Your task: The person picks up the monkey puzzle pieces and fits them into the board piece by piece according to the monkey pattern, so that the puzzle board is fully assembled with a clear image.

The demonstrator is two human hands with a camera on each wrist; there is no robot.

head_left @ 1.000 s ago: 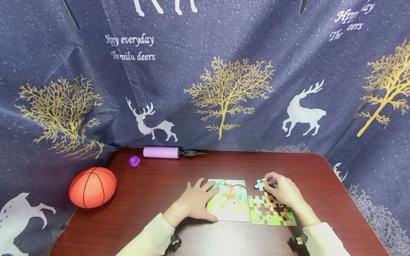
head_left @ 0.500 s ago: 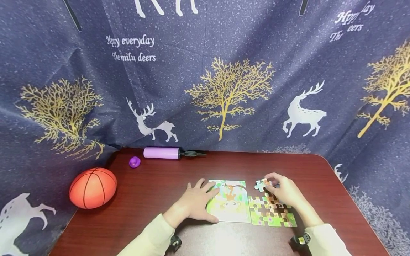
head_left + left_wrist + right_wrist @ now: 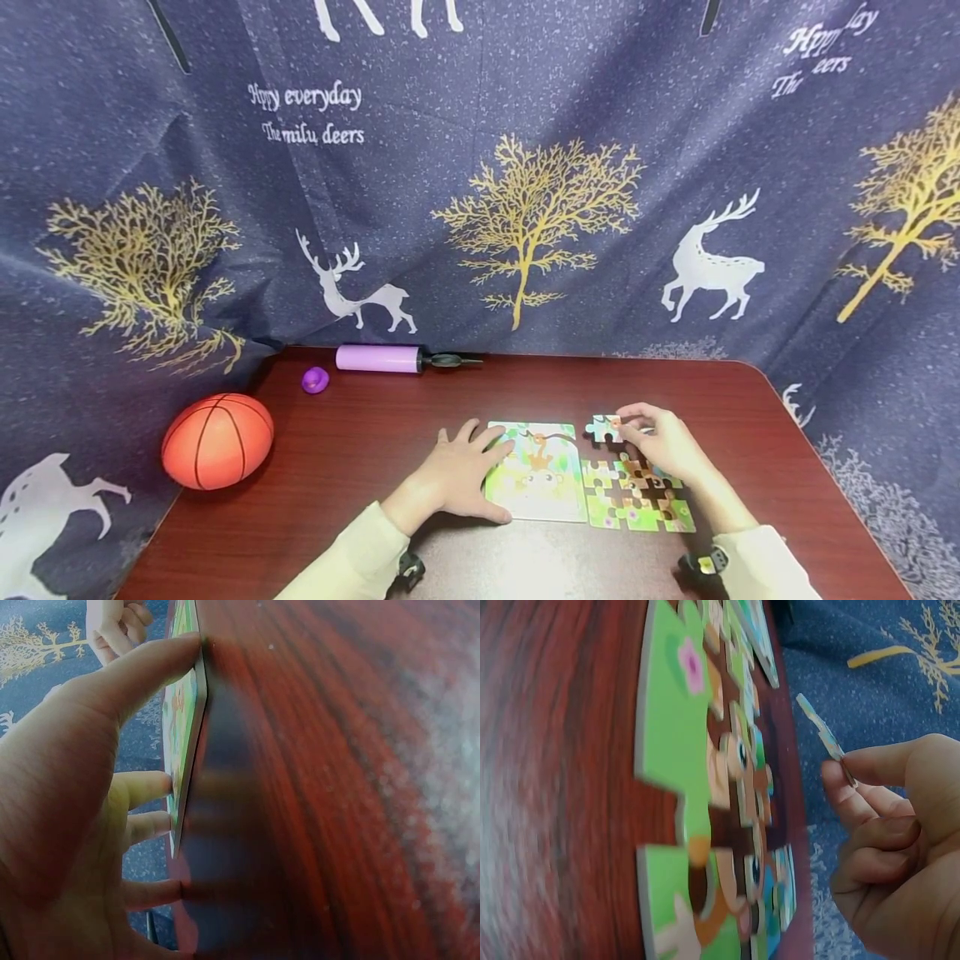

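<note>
Between thumb and fingers, my right hand (image 3: pixel 667 446) pinches a jigsaw piece (image 3: pixel 604 428) by its right edge. In the right wrist view the piece (image 3: pixel 823 733) is tilted and held off the table. Below it lies a partly joined jigsaw puzzle (image 3: pixel 642 514) with green edges and brown animal parts; gaps show between some pieces. My left hand (image 3: pixel 461 479) is spread, thumb and some fingertips resting on the left side of a square picture board (image 3: pixel 543 497) with a monkey print. In the left wrist view, the thumb touches the edge of the board (image 3: pixel 180 742).
An orange-red ball (image 3: pixel 217 440) sits at the left table edge. A lilac hand pump (image 3: pixel 378 358) and a small purple object (image 3: pixel 315 380) lie at the back left. A patterned blue cloth (image 3: pixel 480 250) hangs behind the brown table (image 3: pixel 405 417).
My right hand has turned the pinched jigsaw piece straighter and shifted it slightly left and up in the head view. My left hand keeps its place on the picture board.
</note>
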